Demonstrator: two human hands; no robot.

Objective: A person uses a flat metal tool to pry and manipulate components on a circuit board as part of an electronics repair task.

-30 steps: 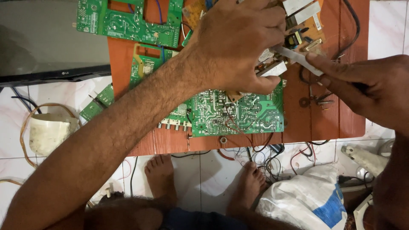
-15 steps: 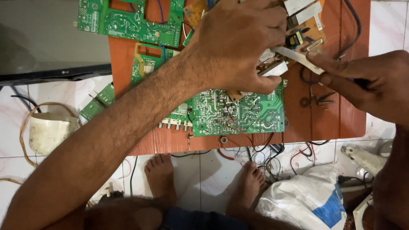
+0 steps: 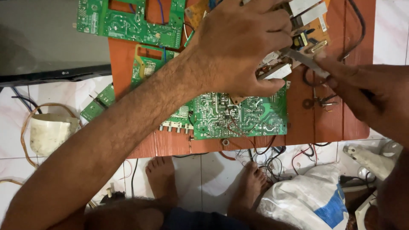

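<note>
My left hand (image 3: 240, 44) grips a brown circuit board (image 3: 307, 26) with white blocks and yellow parts, held above a low red wooden table (image 3: 330, 123). My right hand (image 3: 366, 96) comes in from the right and pinches a flat metal tool (image 3: 303, 58), whose tip touches the held board near my left fingers. A green circuit board (image 3: 240, 117) with its solder side up lies on the table just under my left hand.
More green boards lie at the table's top left (image 3: 128, 23) and left edge (image 3: 99, 102). A dark flat screen (image 3: 42, 42) sits at the left. On the tiled floor are a white pot (image 3: 51, 132), tangled wires (image 3: 277, 159), a white and blue bag (image 3: 306, 200) and my bare feet (image 3: 164, 179).
Both hands stay on the held board. The metal tool has shifted slightly along the board's edge.
</note>
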